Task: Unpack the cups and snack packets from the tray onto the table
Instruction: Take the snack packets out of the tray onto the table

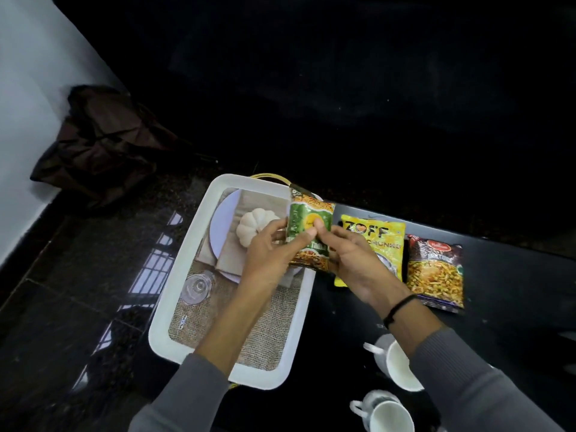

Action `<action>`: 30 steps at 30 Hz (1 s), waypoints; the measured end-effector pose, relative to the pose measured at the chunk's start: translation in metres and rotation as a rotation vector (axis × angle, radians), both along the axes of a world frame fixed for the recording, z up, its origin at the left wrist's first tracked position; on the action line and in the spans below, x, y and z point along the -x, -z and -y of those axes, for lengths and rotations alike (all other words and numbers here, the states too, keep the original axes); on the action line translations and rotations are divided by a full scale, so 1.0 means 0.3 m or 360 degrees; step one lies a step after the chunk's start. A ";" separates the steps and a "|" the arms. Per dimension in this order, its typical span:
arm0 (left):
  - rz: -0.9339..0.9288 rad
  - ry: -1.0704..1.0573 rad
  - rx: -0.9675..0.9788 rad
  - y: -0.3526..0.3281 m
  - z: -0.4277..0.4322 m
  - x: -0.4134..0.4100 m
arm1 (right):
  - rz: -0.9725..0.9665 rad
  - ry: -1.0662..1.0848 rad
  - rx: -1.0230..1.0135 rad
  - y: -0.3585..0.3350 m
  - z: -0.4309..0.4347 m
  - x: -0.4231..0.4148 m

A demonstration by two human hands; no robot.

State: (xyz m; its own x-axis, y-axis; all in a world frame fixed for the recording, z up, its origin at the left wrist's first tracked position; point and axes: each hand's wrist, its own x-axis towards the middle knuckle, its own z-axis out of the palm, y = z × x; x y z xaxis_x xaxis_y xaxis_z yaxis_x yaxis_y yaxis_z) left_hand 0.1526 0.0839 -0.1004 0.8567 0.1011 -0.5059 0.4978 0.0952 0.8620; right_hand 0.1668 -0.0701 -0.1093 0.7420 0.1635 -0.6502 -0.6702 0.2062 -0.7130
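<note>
A green and orange snack packet hangs over the right rim of the white tray, held by both hands. My left hand grips its left edge and my right hand pinches its front with the thumb on top. A yellow packet and a dark red packet lie flat on the black table to the right. Two white cups stand near the table's front, partly hidden by my right sleeve. The tray's printed floor shows a pumpkin and glass picture.
A dark brown cloth bag slumps against the white wall at the left. Dark glossy floor tiles lie left of the tray. The black table stretches right of the packets. A thin yellow handle shows behind the tray.
</note>
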 end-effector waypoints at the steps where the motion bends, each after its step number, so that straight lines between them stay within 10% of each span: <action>1: 0.0075 0.0041 -0.0054 -0.011 0.045 -0.004 | -0.0024 0.0035 -0.0031 -0.008 0.036 0.006; 8: 0.0295 0.0487 -0.0444 -0.032 0.349 0.006 | 0.0072 0.0273 -0.0044 -0.031 0.332 0.081; 16: 0.0230 0.0937 -0.0753 0.009 0.588 0.031 | 0.0154 0.0808 0.0803 0.010 0.651 0.205; 24: 0.0463 0.1118 -0.1444 0.054 0.614 0.033 | -0.0066 0.0394 0.1505 0.092 0.795 0.258; 30: 0.0381 0.1435 -0.1787 0.103 0.566 0.039 | 0.0511 -0.0131 0.2153 0.078 0.729 0.262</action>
